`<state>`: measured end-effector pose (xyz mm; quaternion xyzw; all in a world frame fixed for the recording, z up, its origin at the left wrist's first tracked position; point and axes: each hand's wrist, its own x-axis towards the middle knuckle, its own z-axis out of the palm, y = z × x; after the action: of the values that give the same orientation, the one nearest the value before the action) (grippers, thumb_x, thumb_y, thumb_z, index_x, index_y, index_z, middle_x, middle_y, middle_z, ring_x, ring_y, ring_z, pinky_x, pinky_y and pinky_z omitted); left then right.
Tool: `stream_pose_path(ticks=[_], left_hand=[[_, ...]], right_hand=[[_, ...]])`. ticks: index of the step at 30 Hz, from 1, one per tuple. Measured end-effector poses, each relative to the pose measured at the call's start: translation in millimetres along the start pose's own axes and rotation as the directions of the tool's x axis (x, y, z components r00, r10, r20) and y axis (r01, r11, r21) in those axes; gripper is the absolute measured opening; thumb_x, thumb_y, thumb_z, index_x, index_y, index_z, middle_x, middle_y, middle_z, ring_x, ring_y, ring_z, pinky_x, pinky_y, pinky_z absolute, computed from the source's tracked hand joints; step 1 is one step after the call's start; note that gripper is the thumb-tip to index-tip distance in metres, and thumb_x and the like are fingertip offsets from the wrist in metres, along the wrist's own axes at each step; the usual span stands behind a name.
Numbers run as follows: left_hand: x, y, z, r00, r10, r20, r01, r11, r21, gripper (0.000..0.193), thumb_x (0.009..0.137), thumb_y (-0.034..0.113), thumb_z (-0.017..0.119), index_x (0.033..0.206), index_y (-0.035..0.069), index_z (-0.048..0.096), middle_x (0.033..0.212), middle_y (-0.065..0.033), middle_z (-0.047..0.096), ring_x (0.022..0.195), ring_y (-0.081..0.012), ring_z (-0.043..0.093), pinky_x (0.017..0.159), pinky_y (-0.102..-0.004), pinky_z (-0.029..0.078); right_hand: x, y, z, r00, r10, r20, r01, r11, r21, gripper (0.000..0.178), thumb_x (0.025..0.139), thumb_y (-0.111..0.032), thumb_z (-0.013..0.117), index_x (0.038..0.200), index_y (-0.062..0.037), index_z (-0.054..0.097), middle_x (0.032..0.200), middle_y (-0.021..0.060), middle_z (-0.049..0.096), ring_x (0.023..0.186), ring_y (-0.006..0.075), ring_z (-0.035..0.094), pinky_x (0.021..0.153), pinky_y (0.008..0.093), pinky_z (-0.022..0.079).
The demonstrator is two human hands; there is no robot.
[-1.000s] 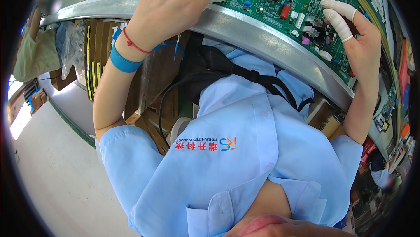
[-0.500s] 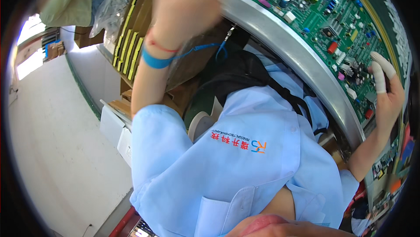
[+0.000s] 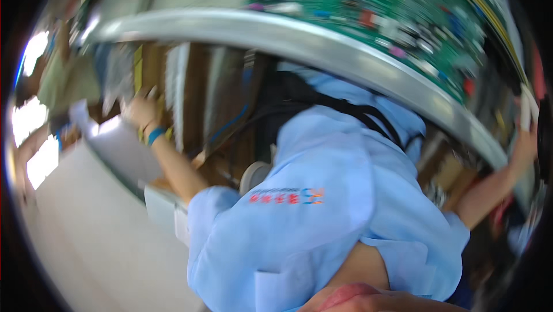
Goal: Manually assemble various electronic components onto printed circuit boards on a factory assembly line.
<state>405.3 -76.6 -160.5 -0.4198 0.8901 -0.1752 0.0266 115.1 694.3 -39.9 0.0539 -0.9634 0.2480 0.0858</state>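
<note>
My left hand [image 3: 141,110], with a blue strap [image 3: 155,134] on its wrist, is at the left beside the cardboard box [image 3: 152,64]. Its fingers are smeared by motion, and whether they hold anything does not show. At the far right, my right hand [image 3: 525,122] is beside the yellow-edged rail, its white-covered fingers stretched out with nothing visible in them. A green circuit board [image 3: 345,6] crowded with components lies beyond the metal rail, to the left of my right hand and apart from it.
The curved silver metal rail [image 3: 271,27] runs across in front of my body. A pale panel [image 3: 98,231] fills the lower left. Cardboard pieces [image 3: 196,99] stand below the rail. Another person's light green clothing [image 3: 75,84] shows at the far left.
My left hand has swung from above the rail down and left to the cardboard box. The right hand has moved off the circuit board toward the right. The view has turned and is blurred.
</note>
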Motion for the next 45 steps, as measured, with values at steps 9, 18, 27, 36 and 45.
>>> stream_pose_path(ticks=[9, 18, 27, 36, 45], left_hand=[[115, -150, 105, 0.903, -0.019, 0.43, 0.165, 0.937, -0.307, 0.045, 0.09, 0.033, 0.064, 0.11, -0.008, 0.067, 0.103, -0.0255, 0.069, 0.086, -0.0296, 0.067, 0.076, -0.0418, 0.053], [59, -48, 38, 0.895, 0.329, 0.3, -0.175, 0.88, -0.442, 0.024, 0.08, 0.007, 0.053, 0.095, -0.007, 0.066, 0.08, -0.0118, 0.066, 0.061, -0.0184, 0.058, 0.054, -0.0332, 0.046], [52, -51, -3, 0.875, -0.303, 0.377, 0.361, -0.11, -0.926, 0.03, 0.086, 0.022, 0.061, 0.105, 0.0, 0.066, 0.098, -0.0097, 0.063, 0.089, -0.0231, 0.062, 0.076, -0.034, 0.053], [65, -18, -90, 0.895, 0.445, 0.019, 0.303, -0.576, -0.759, 0.041, 0.092, 0.014, 0.053, 0.127, -0.009, 0.049, 0.117, -0.0171, 0.058, 0.068, -0.0134, 0.039, 0.059, -0.027, 0.037], [40, 139, -148, 0.694, 0.716, -0.078, 0.457, -0.521, -0.721, 0.047, 0.099, 0.018, 0.049, 0.138, -0.007, 0.042, 0.133, -0.0184, 0.05, 0.082, -0.0153, 0.045, 0.065, -0.0269, 0.037]], right_hand=[[-198, 107, -23, 0.703, 0.59, -0.397, -0.67, 0.736, -0.092, 0.03, 0.088, -0.031, 0.066, 0.111, -0.014, 0.072, 0.098, 0.0094, 0.074, 0.096, 0.0249, 0.07, 0.085, 0.0363, 0.051], [-337, 202, 41, 0.327, 0.941, -0.089, -0.861, 0.258, -0.438, 0.035, 0.076, -0.031, 0.072, 0.106, -0.0141, 0.07, 0.11, 0.0149, 0.069, 0.106, 0.0334, 0.065, 0.087, 0.0449, 0.052], [-344, 226, 81, 0.426, 0.902, -0.062, -0.76, 0.32, -0.566, 0.04, 0.072, -0.032, 0.071, 0.103, -0.0079, 0.067, 0.109, 0.0188, 0.069, 0.105, 0.0371, 0.065, 0.088, 0.0483, 0.052], [-259, 168, -24, 0.685, 0.718, -0.126, -0.133, 0.294, 0.947, 0.051, 0.086, -0.001, 0.063, 0.135, -0.001, 0.049, 0.134, 0.0141, 0.054, 0.088, 0.0121, 0.057, 0.068, 0.0237, 0.047], [-99, 11, -6, 0.99, 0.065, 0.127, -0.104, -0.281, 0.954, 0.064, 0.082, 0.006, 0.057, 0.141, 0.0057, 0.033, 0.147, 0.0227, 0.03, 0.096, 0.0178, 0.048, 0.072, 0.0231, 0.045]])
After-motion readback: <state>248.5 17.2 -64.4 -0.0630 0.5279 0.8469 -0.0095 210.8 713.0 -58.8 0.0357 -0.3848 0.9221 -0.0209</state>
